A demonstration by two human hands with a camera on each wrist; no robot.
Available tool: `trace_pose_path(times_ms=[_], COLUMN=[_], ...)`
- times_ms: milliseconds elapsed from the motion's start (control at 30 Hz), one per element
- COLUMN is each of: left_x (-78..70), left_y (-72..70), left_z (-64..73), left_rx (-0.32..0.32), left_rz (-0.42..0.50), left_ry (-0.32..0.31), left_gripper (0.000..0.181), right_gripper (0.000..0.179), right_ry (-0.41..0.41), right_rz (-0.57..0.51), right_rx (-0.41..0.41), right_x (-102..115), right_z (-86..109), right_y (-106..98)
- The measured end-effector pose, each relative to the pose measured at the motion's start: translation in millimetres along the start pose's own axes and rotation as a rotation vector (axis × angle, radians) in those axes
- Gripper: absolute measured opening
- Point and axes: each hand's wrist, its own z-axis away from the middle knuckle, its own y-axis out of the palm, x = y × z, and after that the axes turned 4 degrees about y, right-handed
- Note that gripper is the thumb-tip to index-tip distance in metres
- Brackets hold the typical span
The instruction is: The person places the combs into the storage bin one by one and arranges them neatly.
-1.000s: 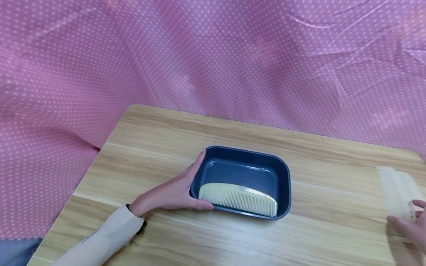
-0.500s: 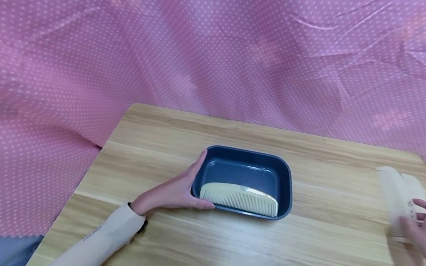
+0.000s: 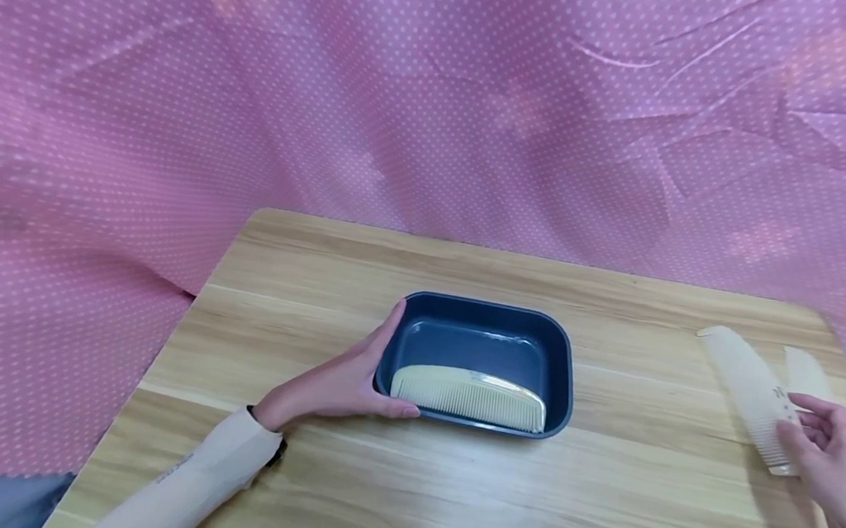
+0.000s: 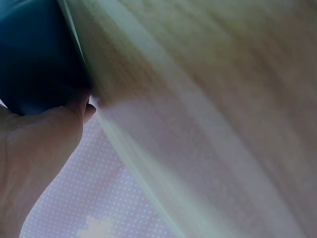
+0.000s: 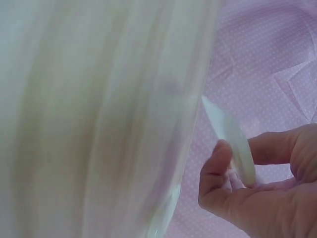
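A dark blue rectangular box (image 3: pixel 479 347) stands near the middle of the table. My left hand (image 3: pixel 342 382) grips its left end, thumb along the near rim and fingers at the left side. Inside, a cream comb (image 3: pixel 468 396) leans along the near wall, teeth downward. At the right, my right hand (image 3: pixel 836 462) pinches a second cream comb (image 3: pixel 748 393) between thumb and fingers, tilted above the table. Behind that hand lies another pale comb (image 3: pixel 805 373), partly hidden. The right wrist view shows the held comb (image 5: pixel 230 134) edge-on; the left wrist view shows the box (image 4: pixel 39 54) from outside.
The wooden table (image 3: pixel 636 496) has rounded far corners. Pink dotted cloth (image 3: pixel 405 113) hangs behind it and along its left side. Bare wood lies between the box and the right hand.
The comb in my right hand has come off the other comb, moving left and tilting, so a gap shows between them. My left hand and the box stay in place.
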Motion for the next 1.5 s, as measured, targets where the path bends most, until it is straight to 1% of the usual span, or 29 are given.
trace_pose_path(times_ms=[67, 167, 267, 367, 433, 500, 567, 767, 867, 1033, 1233, 1500], left_x=[0.4, 1.2, 1.5, 1.3, 1.0, 0.6, 0.6, 0.4, 0.3, 1.1, 1.7, 1.7], left_y=[0.4, 0.4, 0.4, 0.5, 0.6, 0.7, 0.8, 0.9, 0.8, 0.9, 1.9, 2.5], left_z=[-0.7, -0.9, -1.3, -1.6, -1.9, -2.1, -2.2, -2.1, -2.2, -1.9, -1.5, -2.1], left_rx=[0.000, 0.000, 0.001, 0.003, 0.005, 0.007, 0.009, 0.010, 0.008, 0.007, 0.004, -0.001], left_rz=[0.003, 0.005, 0.008, 0.011, 0.012, 0.011, 0.011, 0.008, 0.008, 0.013, 0.016, 0.010], left_ry=[-0.002, -0.002, 0.001, 0.000, 0.000, -0.001, -0.001, -0.004, -0.001, -0.001, 0.000, 0.005], left_gripper=[0.142, 0.142, 0.142, 0.142, 0.142, 0.142, 0.141, 0.141, 0.142, 0.141, 0.141, 0.141], right_gripper=[0.056, 0.053, 0.051, 0.048, 0.047, 0.046, 0.045, 0.046, 0.045, 0.041, 0.037, 0.030], right_ry=[0.001, 0.007, 0.011, 0.011, 0.011, 0.017, 0.019, 0.036, 0.034, 0.034, 0.027, 0.051], right_rz=[-0.056, -0.126, -0.244, -0.393, -0.472, -0.525, -0.536, -0.508, -0.557, -0.626, -0.639, -0.629], right_rx=[0.003, 0.002, 0.009, 0.049, 0.078, 0.105, 0.127, 0.181, 0.174, 0.140, 0.118, 0.146], right_x=[1.3, 3.7, 6.6, 9.7, 11.7, 13.6, 15.5, 21.7, 24.9, 30.9, 40.8, 57.7], right_z=[1.5, 2.6, 2.8, 3.0, 3.2, 3.5, 3.7, 2.4, 1.2, 0.2, 1.2, 2.5], right_y=[1.1, 4.8, 9.6, 14.3, 17.5, 19.9, 21.9, 24.7, 29.1, 38.2, 51.0, 61.8])
